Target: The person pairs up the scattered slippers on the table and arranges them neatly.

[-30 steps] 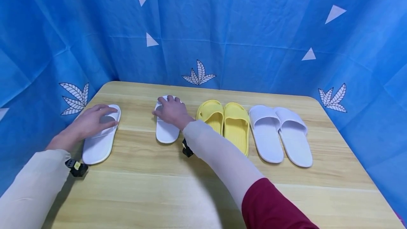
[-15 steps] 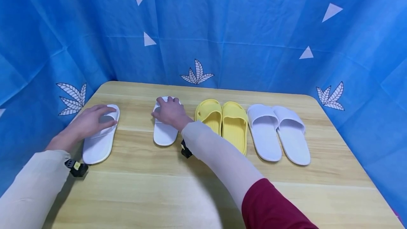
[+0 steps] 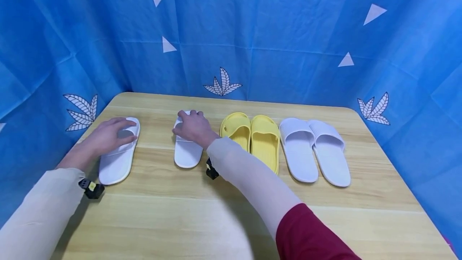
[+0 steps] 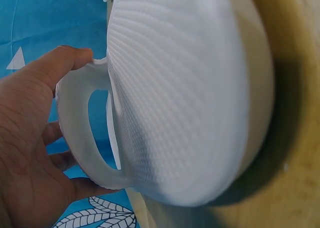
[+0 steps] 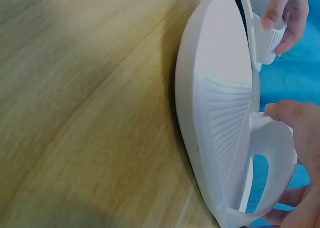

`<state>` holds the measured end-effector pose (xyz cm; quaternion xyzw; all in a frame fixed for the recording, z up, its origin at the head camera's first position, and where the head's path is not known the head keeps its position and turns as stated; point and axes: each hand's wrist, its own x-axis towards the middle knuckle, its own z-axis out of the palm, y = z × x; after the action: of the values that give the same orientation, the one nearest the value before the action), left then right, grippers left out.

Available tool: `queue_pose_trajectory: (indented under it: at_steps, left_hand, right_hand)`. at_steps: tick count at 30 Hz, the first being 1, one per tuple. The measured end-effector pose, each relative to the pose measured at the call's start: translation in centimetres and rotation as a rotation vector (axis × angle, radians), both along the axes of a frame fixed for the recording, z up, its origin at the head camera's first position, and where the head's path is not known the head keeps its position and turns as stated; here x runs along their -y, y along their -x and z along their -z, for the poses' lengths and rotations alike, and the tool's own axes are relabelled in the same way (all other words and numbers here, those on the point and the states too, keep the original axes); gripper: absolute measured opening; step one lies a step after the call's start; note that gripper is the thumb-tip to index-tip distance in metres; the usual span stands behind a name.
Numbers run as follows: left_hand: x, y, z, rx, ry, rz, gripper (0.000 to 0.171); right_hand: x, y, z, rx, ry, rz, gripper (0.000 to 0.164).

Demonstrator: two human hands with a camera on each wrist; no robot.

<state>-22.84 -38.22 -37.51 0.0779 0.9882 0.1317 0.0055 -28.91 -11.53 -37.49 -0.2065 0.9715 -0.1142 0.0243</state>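
At the table's left side, my left hand (image 3: 106,136) grips the strap of a white slipper (image 3: 114,167) from above. The left wrist view has the thumb at one side of the strap and fingers at the other, with the ribbed sole of that slipper (image 4: 175,103) beside them. Over a second white slipper (image 3: 188,153), left of the table's middle, my right hand (image 3: 195,128) holds the strap across its width. The right wrist view shows this slipper (image 5: 215,63) close to the wood, with the thumb on one strap end. Both toes point to the back.
A pair of yellow slippers (image 3: 265,149) stands just right of my right hand, partly behind its forearm. Farther right lies another white pair (image 3: 302,159), their uppers touching. A blue patterned curtain (image 3: 288,31) hangs behind the wooden table (image 3: 173,220).
In the last half second my left hand and its slipper have shifted a little to the right. The right hand's slipper has slid slightly towards me over the second. The view has turned slightly.
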Motion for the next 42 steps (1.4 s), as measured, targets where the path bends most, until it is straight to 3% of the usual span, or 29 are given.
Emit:
queue_pose_trajectory:
  at_steps: [11, 33, 42]
  left_hand:
    - [-1.5, 0.7, -0.1, 0.001, -0.002, 0.014, 0.062]
    - [-5.3, 1.7, 0.0, -0.061, -0.009, 0.112, 0.053]
    - [-7.2, 2.3, 0.1, -0.012, -0.017, 0.101, 0.054]
  right_hand:
    - [-0.8, -0.3, -0.1, -0.014, -0.007, 0.023, 0.061]
    - [-2.7, -0.9, -0.3, -0.053, -0.015, 0.045, 0.060]
    - [-3.3, -0.9, -0.1, -0.061, -0.028, 0.058, 0.066]
